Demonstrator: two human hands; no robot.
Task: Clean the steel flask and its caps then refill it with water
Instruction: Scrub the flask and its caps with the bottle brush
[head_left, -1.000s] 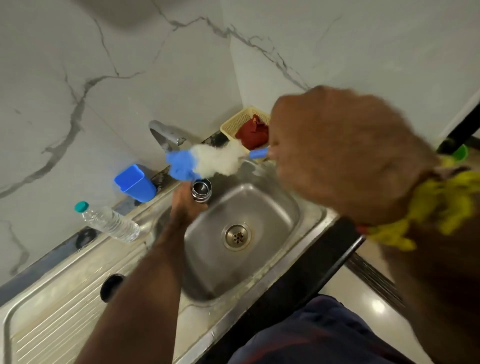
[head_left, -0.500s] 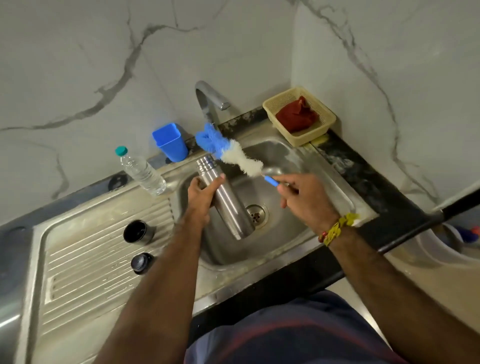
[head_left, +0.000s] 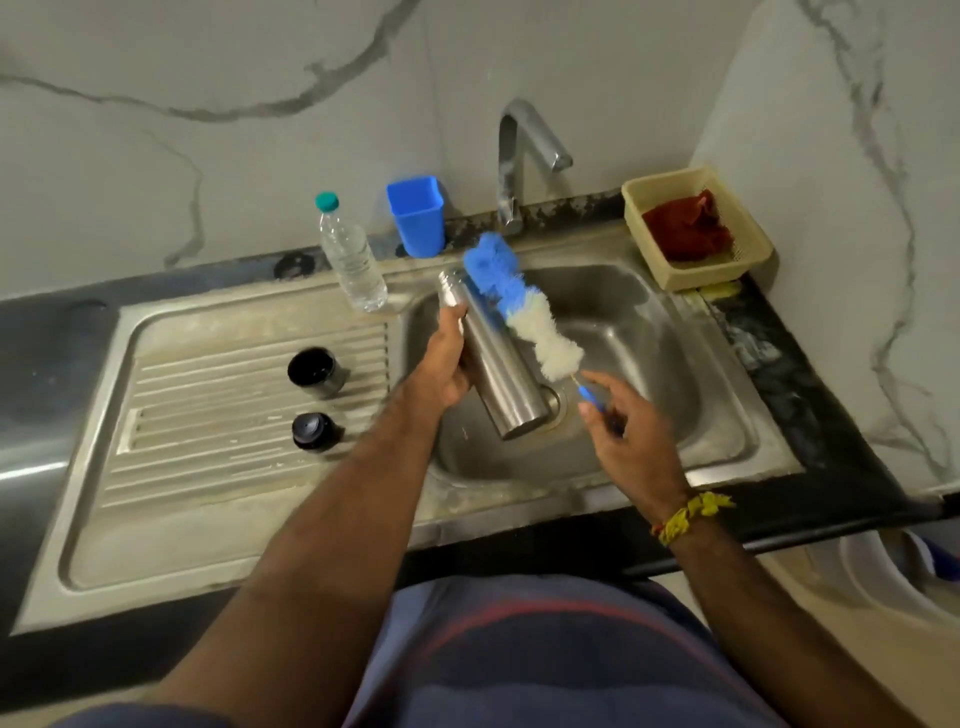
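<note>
While I look down over the sink: both hands work above the basin (head_left: 701, 332).
Left hand (head_left: 441, 364): I see it gripping the steel flask (head_left: 493, 358), tilted, mouth toward the tap (head_left: 519, 156).
Right hand (head_left: 631, 431): pinches the blue handle of the bottle brush (head_left: 519, 301), whose bristles lie against the flask's side.
Caps: two dark caps (head_left: 314, 371) stand apart on the drainboard (head_left: 208, 415).
</note>
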